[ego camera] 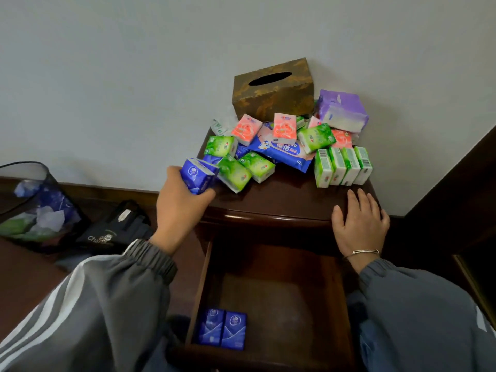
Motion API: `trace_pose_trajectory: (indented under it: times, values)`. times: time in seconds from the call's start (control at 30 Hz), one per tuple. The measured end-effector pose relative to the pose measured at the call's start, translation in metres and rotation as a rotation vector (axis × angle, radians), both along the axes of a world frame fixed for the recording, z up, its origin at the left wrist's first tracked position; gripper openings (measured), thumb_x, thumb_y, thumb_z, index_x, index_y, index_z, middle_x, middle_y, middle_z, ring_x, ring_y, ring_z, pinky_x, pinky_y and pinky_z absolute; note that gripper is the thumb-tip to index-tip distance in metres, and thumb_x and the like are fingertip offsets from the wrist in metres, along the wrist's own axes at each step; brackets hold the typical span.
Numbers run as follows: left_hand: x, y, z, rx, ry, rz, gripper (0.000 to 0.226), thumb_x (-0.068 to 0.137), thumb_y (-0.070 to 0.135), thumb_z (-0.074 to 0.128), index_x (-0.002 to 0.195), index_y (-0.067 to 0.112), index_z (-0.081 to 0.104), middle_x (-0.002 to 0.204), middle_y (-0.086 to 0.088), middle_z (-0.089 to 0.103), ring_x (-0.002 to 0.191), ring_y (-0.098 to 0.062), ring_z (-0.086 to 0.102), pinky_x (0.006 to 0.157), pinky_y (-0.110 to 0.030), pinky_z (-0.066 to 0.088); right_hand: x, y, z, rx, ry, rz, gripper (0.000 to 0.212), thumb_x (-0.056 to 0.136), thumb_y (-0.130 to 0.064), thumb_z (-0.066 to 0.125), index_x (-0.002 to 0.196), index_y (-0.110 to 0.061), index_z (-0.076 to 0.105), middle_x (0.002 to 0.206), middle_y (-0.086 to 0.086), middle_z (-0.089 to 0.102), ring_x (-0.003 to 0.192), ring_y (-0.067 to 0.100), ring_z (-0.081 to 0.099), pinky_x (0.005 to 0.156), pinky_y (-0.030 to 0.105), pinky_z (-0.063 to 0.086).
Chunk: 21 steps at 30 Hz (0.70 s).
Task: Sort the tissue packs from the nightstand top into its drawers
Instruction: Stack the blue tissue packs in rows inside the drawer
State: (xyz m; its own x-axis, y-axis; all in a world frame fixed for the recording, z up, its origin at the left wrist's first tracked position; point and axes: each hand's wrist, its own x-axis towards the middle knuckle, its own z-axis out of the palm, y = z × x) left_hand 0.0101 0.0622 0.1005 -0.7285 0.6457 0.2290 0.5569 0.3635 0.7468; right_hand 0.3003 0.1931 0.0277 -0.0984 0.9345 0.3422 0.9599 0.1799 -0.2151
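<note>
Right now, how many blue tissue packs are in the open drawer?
2. One blue pack and a second blue pack lie side by side in the front left corner of the drawer. More may hide at its back, under the nightstand top.

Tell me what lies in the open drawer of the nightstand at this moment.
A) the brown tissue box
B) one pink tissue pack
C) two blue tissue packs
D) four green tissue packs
C: two blue tissue packs lie side by side in the front left corner of the open drawer; nothing else shows in it.
</note>
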Motion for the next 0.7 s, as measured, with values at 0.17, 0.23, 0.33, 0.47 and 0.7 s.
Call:
trace_pose_trajectory:
  times: [0.17,0.23,0.33,0.47,0.7]
  values:
    - [-0.027,0.007,-0.021,-0.100,-0.065,0.035,0.047,0.068,0.029,0.074,0.095,0.009,0.041,0.093,-0.011,0.058,0.092,-0.037,0.058,0.069,-0.035,0.040,-0.002,-0.005,0.016,0.014,0.303,0.007,0.058,0.084,-0.041,0.031,0.130,-0.010,0.050,0.138,0.013,0.048,0.129,0.031,0.040,0.107,0.049,0.026]
    - [-0.027,0.011,-0.028,-0.125,-0.001,0.019,0.050,0.069,0.031,0.074,0.100,0.004,0.045,0.102,-0.017,0.057,0.098,-0.040,0.055,0.076,-0.041,0.043,-0.017,-0.015,0.032,0.145,0.372,0.109,0.054,0.083,-0.038,0.034,0.123,-0.007,0.055,0.129,0.014,0.054,0.121,0.034,0.046,0.102,0.047,0.031]
    - [-0.030,0.013,-0.031,-0.163,0.039,0.016,0.054,0.070,0.034,0.073,0.105,0.003,0.045,0.108,-0.018,0.055,0.101,-0.040,0.052,0.080,-0.043,0.043,-0.065,-0.031,0.059,0.259,0.325,0.428,0.042,0.083,-0.031,0.044,0.116,-0.008,0.059,0.121,0.010,0.058,0.116,0.030,0.051,0.098,0.047,0.038]
    - [-0.033,0.009,-0.032,-0.181,0.056,-0.023,0.054,0.073,0.035,0.071,0.108,0.004,0.044,0.109,-0.017,0.054,0.102,-0.039,0.051,0.082,-0.046,0.045,-0.146,-0.035,0.077,0.139,0.094,0.683,0.045,0.082,-0.040,0.054,0.120,-0.016,0.055,0.122,0.003,0.059,0.114,0.025,0.053,0.095,0.041,0.039]
    - [-0.033,0.010,-0.032,-0.191,0.050,-0.015,0.060,0.073,0.036,0.069,0.117,0.004,0.043,0.111,-0.016,0.052,0.103,-0.038,0.050,0.082,-0.044,0.043,-0.214,-0.011,0.067,-0.158,-0.009,0.525,0.067,0.079,-0.043,0.066,0.134,-0.016,0.040,0.125,0.008,0.057,0.116,0.031,0.052,0.093,0.043,0.041]
